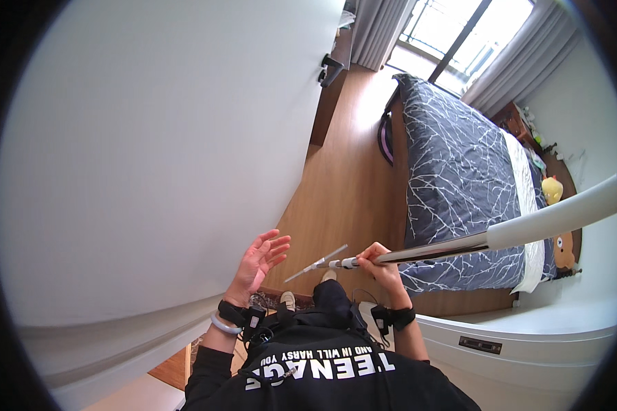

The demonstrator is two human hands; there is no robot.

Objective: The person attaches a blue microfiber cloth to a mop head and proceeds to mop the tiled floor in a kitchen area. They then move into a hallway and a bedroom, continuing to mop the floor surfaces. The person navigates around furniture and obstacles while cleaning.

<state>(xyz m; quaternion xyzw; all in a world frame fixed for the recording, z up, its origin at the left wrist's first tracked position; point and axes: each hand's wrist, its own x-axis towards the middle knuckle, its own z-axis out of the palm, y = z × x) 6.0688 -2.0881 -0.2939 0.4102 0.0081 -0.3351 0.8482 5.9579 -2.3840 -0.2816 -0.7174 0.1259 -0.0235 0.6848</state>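
My right hand [381, 264] grips the pole of a long-handled floor tool [442, 248] with a chrome tube and a thick white sleeve at its upper end. The pole slants from the upper right down past my hand. At its far end a thin pale crossbar [321, 261] shows low near the floor; whether it is a mop or squeegee head I cannot tell. My left hand [259, 262] is raised with its fingers apart and nothing in it. It is beside the edge of a white door [159, 154] and left of the crossbar.
The door stands ajar with a black lever handle [331, 70]. A door frame with a strike plate [479, 345] is at my right. Beyond the wooden floor [339, 190] stands a bed with a dark branch-patterned cover [452, 169]. A purple-and-black round object [385, 138] rests beside it.
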